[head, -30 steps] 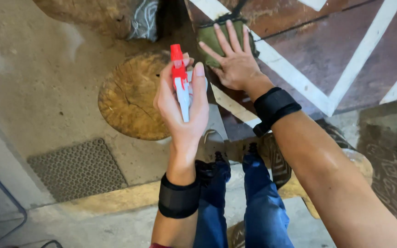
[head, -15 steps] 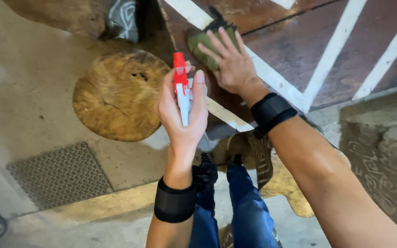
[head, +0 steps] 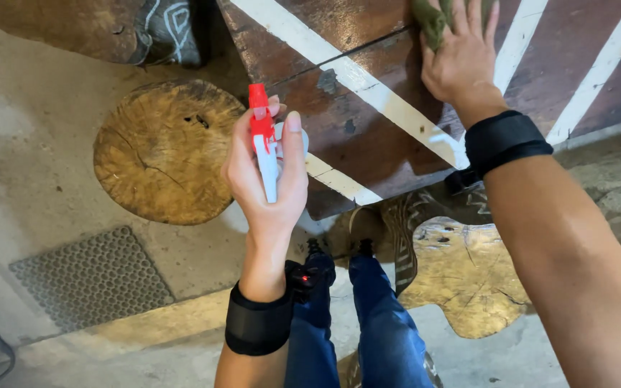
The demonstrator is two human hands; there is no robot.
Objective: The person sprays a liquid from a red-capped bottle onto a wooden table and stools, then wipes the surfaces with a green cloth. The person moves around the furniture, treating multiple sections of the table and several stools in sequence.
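Note:
My left hand (head: pixel 267 179) grips a spray bottle (head: pixel 264 147) with a red nozzle and white trigger, held upright over the edge of a dark brown wooden table top (head: pixel 368 86) with white stripes. My right hand (head: pixel 461 61) presses a green cloth (head: pixel 431 18) flat on the table top near the upper edge of the view. Both wrists wear black bands.
A round log-slice stool (head: pixel 159 154) stands left of the table. Another log-slice stool (head: pixel 461 273) sits under my right arm. My legs in blue jeans (head: pixel 357 323) are below. A metal floor grate (head: pixel 91 276) lies at the lower left on the concrete floor.
My right hand has slid the cloth farther up and to the right across the table top. The left hand still holds the spray bottle upright.

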